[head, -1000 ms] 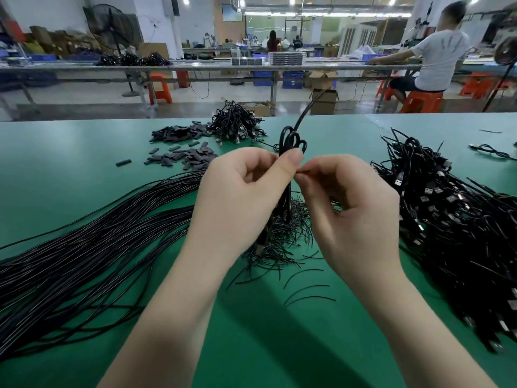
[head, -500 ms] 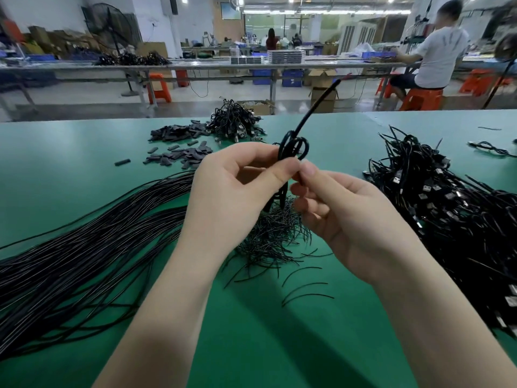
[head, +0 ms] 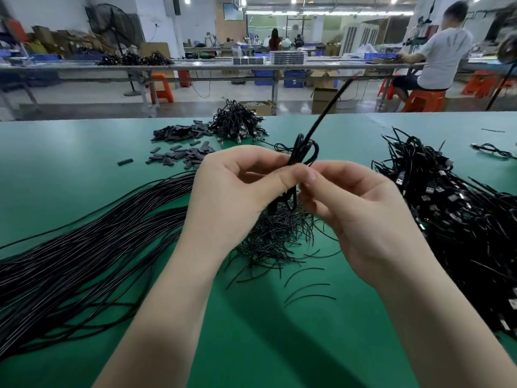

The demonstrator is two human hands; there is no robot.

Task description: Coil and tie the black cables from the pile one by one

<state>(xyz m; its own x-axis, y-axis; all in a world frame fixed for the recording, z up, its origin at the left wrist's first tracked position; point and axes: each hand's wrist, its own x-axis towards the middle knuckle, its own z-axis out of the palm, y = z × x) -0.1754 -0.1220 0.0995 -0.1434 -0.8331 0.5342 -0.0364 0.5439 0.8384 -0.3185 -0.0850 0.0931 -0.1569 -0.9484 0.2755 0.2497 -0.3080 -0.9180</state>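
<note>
Black coiled cable [head: 300,152]: held upright above table centre, between yr two hands; one free end sticks up and away to the right. L hand [head: 237,191] grips the coil w/ thumb and curled fingers round its middle. R hand [head: 361,208] pinches at the same spot w/ fingertips, touching yr L thumb; what it pinches is too small to tell.
Green table [head: 70,152]: far edge runs just behind the piles.
Loose long cables [head: 84,247]: fan across the L side, reaching the L frame edge.
Short black ties [head: 274,236]: heap directly under yr hands, a few strays toward you.
Tangled cable pile w/ USB plugs [head: 447,197]: R side, near yr R wrist.
Small cable bundle [head: 235,121] and grey sleeve pieces [head: 181,147]: near far edge.
Open green surface: strip between yr forearms, plus far-L corner.
</note>
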